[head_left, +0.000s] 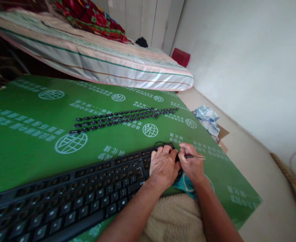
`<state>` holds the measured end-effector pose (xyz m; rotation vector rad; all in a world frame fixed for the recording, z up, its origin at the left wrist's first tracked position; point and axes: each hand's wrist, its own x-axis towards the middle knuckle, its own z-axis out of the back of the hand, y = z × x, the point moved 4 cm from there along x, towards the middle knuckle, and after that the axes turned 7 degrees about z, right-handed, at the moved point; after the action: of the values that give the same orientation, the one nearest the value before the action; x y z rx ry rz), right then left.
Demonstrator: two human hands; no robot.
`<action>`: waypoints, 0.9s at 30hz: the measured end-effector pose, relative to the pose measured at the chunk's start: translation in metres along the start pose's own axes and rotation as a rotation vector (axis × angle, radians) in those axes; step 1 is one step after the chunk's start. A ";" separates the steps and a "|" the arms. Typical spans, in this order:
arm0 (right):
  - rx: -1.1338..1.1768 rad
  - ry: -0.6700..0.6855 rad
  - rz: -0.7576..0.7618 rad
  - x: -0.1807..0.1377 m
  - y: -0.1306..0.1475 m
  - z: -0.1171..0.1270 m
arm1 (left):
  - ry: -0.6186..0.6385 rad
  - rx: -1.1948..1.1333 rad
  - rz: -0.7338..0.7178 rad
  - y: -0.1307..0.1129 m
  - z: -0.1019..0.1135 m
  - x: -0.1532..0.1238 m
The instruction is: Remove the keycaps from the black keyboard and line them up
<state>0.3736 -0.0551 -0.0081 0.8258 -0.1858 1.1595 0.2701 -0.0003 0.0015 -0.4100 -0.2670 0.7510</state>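
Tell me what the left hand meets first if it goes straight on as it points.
Probably the far rim of the keyboard, then the cable just beyond; depth is unclear, so the left hand might pass above both.

Open room crosses mid-frame on the green printed bench (122, 141) between the rows of small black keycaps (123, 121) and the black plastic keyboard (87, 188); the left hand (164, 164) and right hand (192, 165) block the lower centre, a striped pale fabric mattress (112, 64) the upper left

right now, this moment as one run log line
left hand: on keyboard | right hand: holding thin tool | keycaps: rows on green tabletop
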 end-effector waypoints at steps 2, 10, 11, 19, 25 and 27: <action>0.048 0.005 -0.056 0.002 -0.001 0.000 | -0.009 0.004 -0.011 0.000 0.000 -0.001; 0.390 -0.050 -0.272 0.004 -0.009 -0.003 | -0.027 -0.027 -0.037 0.003 0.001 -0.002; 0.422 -0.053 -0.280 0.004 -0.009 -0.003 | -0.034 -0.041 -0.044 0.004 0.001 -0.002; 0.584 -0.049 -0.173 0.003 -0.004 -0.001 | -0.070 -0.113 -0.047 0.009 0.001 -0.001; 0.593 -0.040 -0.108 0.000 -0.002 0.004 | -0.111 -0.222 -0.024 0.013 0.001 -0.003; 0.623 -0.058 -0.118 -0.001 -0.002 0.005 | -0.135 -0.259 -0.007 0.015 0.000 -0.003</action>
<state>0.3768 -0.0596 -0.0058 1.3982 0.1883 1.0912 0.2591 0.0076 -0.0052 -0.6037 -0.4953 0.7412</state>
